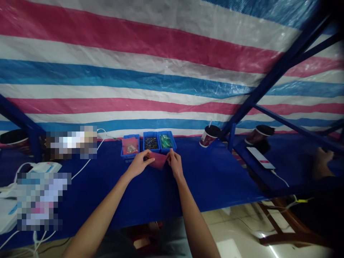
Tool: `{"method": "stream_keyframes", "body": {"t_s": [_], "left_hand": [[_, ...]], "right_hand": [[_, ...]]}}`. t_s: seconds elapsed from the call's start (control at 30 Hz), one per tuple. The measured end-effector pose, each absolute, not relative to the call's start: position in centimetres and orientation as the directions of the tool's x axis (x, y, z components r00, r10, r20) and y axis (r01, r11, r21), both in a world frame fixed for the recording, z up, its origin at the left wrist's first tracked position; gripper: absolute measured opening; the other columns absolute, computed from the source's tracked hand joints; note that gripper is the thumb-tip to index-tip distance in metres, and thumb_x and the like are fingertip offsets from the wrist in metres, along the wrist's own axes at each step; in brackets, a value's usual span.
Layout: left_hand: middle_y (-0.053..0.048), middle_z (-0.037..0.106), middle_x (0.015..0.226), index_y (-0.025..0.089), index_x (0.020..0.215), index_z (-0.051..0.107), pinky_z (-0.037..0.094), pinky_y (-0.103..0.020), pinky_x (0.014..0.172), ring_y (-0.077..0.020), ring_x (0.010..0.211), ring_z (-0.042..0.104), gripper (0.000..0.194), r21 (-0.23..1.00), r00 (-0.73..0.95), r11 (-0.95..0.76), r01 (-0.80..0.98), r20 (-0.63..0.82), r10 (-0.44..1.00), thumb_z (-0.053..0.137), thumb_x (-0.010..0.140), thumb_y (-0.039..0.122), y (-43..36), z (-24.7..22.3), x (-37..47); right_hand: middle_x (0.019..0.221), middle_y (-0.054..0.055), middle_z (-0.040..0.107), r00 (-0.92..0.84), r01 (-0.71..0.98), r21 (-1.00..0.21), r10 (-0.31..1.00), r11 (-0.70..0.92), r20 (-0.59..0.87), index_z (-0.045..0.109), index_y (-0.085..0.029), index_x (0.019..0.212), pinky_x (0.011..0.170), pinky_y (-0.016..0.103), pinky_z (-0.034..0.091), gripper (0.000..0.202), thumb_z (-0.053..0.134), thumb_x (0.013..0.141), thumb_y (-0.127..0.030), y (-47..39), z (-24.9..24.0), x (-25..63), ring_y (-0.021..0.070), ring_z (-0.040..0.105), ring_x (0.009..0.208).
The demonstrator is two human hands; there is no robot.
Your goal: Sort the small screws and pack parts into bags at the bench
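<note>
My left hand [140, 163] and my right hand [174, 163] both pinch a small red bag [159, 161], holding it between them just above the blue table [215, 175]. Right behind the hands stand three small blue bins in a row: the left bin [130, 146] holds a red bag with small parts, the middle bin [151, 142] holds dark screws, and the right bin [166, 141] holds green pieces.
A lidded drink cup [209, 136] stands right of the bins, a second cup [259, 134] and a phone [260, 157] lie on the neighbouring table. Another person's hand [321, 161] rests at far right. White cables and a device [43, 167] lie left. A striped tarp hangs behind.
</note>
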State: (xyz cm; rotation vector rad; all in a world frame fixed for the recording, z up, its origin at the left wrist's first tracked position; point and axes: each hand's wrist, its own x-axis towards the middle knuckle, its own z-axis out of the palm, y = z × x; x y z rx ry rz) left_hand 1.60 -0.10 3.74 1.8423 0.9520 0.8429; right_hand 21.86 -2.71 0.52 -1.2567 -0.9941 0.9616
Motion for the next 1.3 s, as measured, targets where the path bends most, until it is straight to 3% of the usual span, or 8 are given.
{"method": "stream_keyframes", "body": {"t_s": [0.17,0.33,0.47,0.57,0.63,0.77,1.13,1.3], "left_hand": [[-0.008,0.074,0.096,0.022,0.087,0.068,0.046,-0.041,0.095,-0.0235,0.098,0.065,0.016,0.800,0.332,-0.533,0.276,0.441,0.834,0.060,0.093,0.034,-1.3,3.8,1.5],[-0.005,0.077,0.094,0.023,0.087,0.070,0.046,-0.039,0.092,-0.0198,0.095,0.067,0.014,0.632,0.419,-0.743,0.223,0.626,0.658,0.058,0.094,0.020,-2.2,2.7,1.7],[-0.003,0.073,0.118,0.027,0.110,0.069,0.032,-0.046,0.110,-0.0196,0.117,0.062,0.035,0.462,0.620,-0.819,0.340,0.545,0.565,0.045,0.095,0.007,-2.3,5.0,0.6],[-0.006,0.054,0.147,0.030,0.144,0.047,0.020,-0.051,0.116,-0.0229,0.139,0.044,0.059,0.348,0.513,-0.697,0.627,0.488,0.706,0.036,0.092,0.003,-0.9,7.0,-1.5],[-0.011,0.045,0.153,0.023,0.151,0.039,0.018,-0.052,0.117,-0.0266,0.142,0.039,0.057,0.291,0.367,-0.530,0.797,0.464,0.806,0.038,0.095,0.012,0.9,7.3,-3.1],[-0.016,0.052,0.147,0.019,0.141,0.053,0.012,-0.057,0.118,-0.0331,0.138,0.043,0.049,0.174,0.324,-0.377,0.910,0.270,0.906,0.039,0.100,0.043,4.2,5.7,-5.4],[-0.011,0.048,0.151,0.024,0.140,0.054,0.007,-0.062,0.117,-0.0305,0.142,0.039,0.049,0.220,0.397,-0.429,0.876,0.177,0.901,0.033,0.102,0.048,5.9,3.5,-5.6],[-0.015,0.043,0.152,0.023,0.143,0.049,0.012,-0.059,0.118,-0.0328,0.146,0.030,0.047,0.303,0.270,-0.476,0.826,0.528,0.805,0.044,0.100,0.042,2.7,4.1,-4.5]], "right_hand": [[0.059,0.003,0.062,-0.094,-0.305,-0.932,0.980,-0.197,-0.176,0.061,-0.016,0.087,0.036,0.021,0.029,0.060,0.048,0.086,-0.075,-2.9,1.0,20.7,0.0139,0.056,0.042],[0.074,0.001,0.068,-0.148,-0.475,-0.850,0.973,-0.227,-0.178,0.065,-0.015,0.093,0.052,0.019,0.046,0.039,0.085,0.069,-0.038,-3.1,0.7,19.7,0.0108,0.062,0.059],[0.090,0.002,0.073,-0.182,-0.610,-0.744,0.963,-0.270,-0.201,0.064,-0.017,0.106,0.075,0.025,0.053,0.056,0.090,0.057,-0.015,-2.7,-0.4,20.0,0.0148,0.069,0.080],[0.104,0.007,0.074,-0.203,-0.655,-0.699,0.958,-0.286,-0.202,0.060,-0.018,0.117,0.088,0.031,0.053,0.066,0.090,0.058,-0.013,-2.6,-0.8,20.2,0.0198,0.071,0.096],[0.110,0.009,0.073,-0.228,-0.659,-0.692,0.955,-0.295,-0.189,0.059,-0.017,0.121,0.093,0.034,0.052,0.068,0.089,0.060,-0.013,-2.6,-0.7,20.1,0.0218,0.070,0.102],[0.110,0.010,0.073,-0.292,-0.642,-0.688,0.938,-0.338,-0.189,0.059,-0.016,0.124,0.091,0.033,0.052,0.069,0.088,0.061,-0.011,-2.9,-0.4,19.8,0.0209,0.071,0.098],[0.098,0.006,0.074,-0.365,-0.588,-0.735,0.922,-0.338,-0.133,0.071,-0.013,0.107,0.083,0.025,0.051,0.047,0.088,0.063,-0.014,-3.1,-0.1,19.5,0.0139,0.069,0.084],[0.093,0.005,0.074,-0.289,-0.526,-0.817,0.953,-0.237,-0.090,0.073,-0.014,0.097,0.078,0.027,0.052,0.038,0.089,0.062,-0.017,-3.3,0.1,19.1,0.0157,0.068,0.079]]}}
